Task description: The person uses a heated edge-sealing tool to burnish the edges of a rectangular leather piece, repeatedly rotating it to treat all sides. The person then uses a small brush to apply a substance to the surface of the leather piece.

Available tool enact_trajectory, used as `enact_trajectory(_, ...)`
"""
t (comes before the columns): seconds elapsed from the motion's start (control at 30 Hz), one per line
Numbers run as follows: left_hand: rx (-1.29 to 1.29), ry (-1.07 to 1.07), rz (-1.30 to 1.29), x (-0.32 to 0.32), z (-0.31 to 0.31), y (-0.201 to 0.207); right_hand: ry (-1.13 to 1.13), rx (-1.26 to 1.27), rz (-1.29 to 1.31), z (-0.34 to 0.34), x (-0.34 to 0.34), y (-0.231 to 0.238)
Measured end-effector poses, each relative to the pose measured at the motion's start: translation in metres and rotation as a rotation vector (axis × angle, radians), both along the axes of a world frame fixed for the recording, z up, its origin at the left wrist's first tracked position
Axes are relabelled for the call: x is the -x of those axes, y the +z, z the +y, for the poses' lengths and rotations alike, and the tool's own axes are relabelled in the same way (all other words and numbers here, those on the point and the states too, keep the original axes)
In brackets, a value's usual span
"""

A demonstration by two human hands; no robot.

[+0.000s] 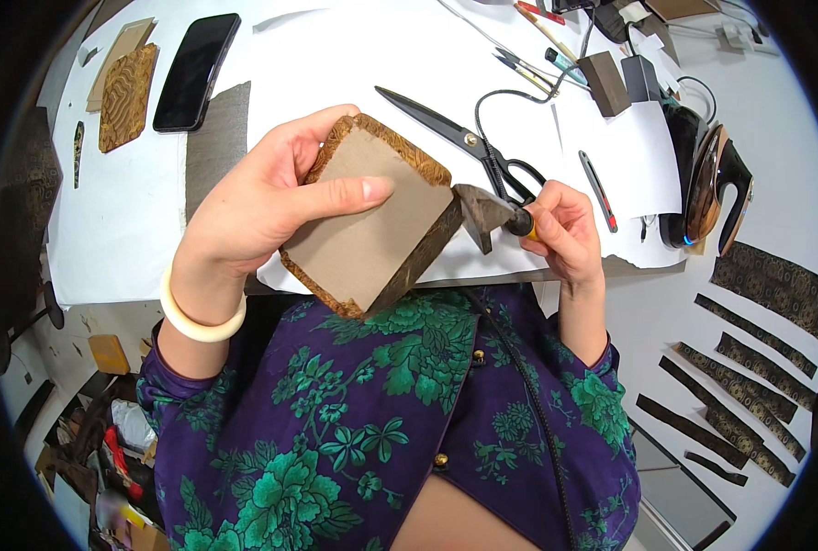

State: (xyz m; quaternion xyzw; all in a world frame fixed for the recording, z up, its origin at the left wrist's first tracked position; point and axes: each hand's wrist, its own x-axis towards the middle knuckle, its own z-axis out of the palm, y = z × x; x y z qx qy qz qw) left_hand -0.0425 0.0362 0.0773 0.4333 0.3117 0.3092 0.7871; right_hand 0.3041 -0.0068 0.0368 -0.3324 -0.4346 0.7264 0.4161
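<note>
So we've got a white-covered table (322,50), a grey-faced box (363,234) held tilted above its near edge, our left hand (267,179) gripping the box's left side, and our right hand (567,230) pinching a metal-headed tool (482,213) right by the box's corner.

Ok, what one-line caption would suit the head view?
Left hand grips a fabric-edged box; right hand holds a metal-headed tool at its edge, scissors lying beyond.
</note>
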Motion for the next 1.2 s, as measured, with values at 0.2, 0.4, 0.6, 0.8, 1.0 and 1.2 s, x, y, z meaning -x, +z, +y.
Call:
enact_trajectory(0.2,-0.001,0.016,0.006,0.004,-0.002,-0.001,-0.019,-0.065,-0.119,0.002,0.005,0.013)
enact_trajectory(0.4,-0.045,0.043,0.155,0.01,-0.002,-0.005,0.023,-0.428,-0.717,0.004,0.016,0.051)
enact_trajectory(0.6,-0.383,-0.086,0.499,0.032,0.015,-0.041,-0.077,-0.293,-0.675,0.008,0.013,0.047)
enact_trajectory(0.8,-1.191,0.254,1.041,0.011,0.0,-0.053,-0.093,-0.489,-1.005,-0.001,0.037,0.033)
enact_trajectory(1.0,-0.771,0.263,1.0,-0.017,-0.037,-0.07,-0.077,-0.665,-1.207,0.004,0.04,0.029)
enact_trajectory(1.2,-0.764,0.337,0.99,-0.025,-0.039,-0.078,0.021,-0.796,-1.154,0.015,0.044,0.022)
